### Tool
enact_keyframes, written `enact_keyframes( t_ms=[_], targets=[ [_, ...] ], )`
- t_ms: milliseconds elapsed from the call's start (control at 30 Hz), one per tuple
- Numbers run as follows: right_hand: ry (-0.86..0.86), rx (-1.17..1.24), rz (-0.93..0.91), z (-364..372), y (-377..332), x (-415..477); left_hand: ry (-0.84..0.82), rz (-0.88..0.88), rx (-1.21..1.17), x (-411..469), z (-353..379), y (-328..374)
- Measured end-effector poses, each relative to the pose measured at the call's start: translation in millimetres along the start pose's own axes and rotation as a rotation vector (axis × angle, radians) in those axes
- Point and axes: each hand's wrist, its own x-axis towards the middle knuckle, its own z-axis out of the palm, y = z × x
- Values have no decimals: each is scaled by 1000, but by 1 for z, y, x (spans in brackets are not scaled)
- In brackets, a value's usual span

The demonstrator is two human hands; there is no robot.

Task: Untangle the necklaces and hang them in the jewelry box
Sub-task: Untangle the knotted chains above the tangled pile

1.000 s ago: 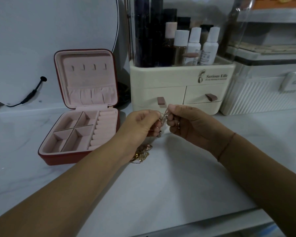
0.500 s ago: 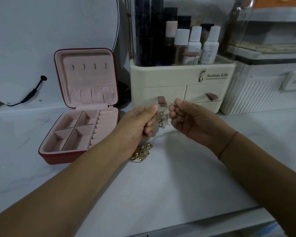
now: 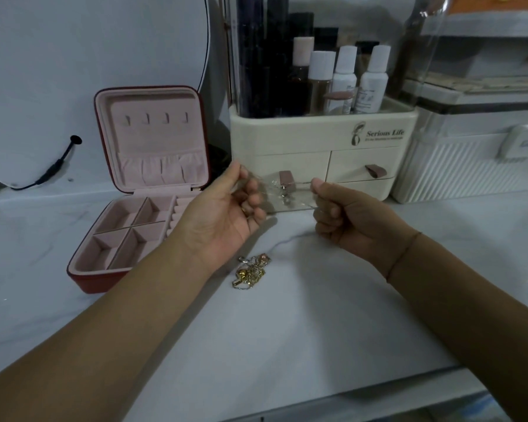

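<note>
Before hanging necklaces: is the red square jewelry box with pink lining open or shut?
Open. The red square jewelry box has its lid raised, showing four bare hooks and pink compartments.

The raised necklace [image 3: 284, 190] is blurred, and the tangled pile's [image 3: 250, 274] separate chains cannot be told.

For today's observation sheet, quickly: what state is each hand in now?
Left hand: pinching one end of the thin silver chain necklace.
Right hand: curled, pinching its other end.
</note>
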Motion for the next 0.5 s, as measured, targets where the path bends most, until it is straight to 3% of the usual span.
enact_keyframes(
  t_ms=[300,500],
  targets=[
    [-13,-10,75,0,-5,-3,12,22,101,-5,3,-2],
    [25,124,90,-3,-10,-3,2,20,-80,-2,2,4]
  ],
)
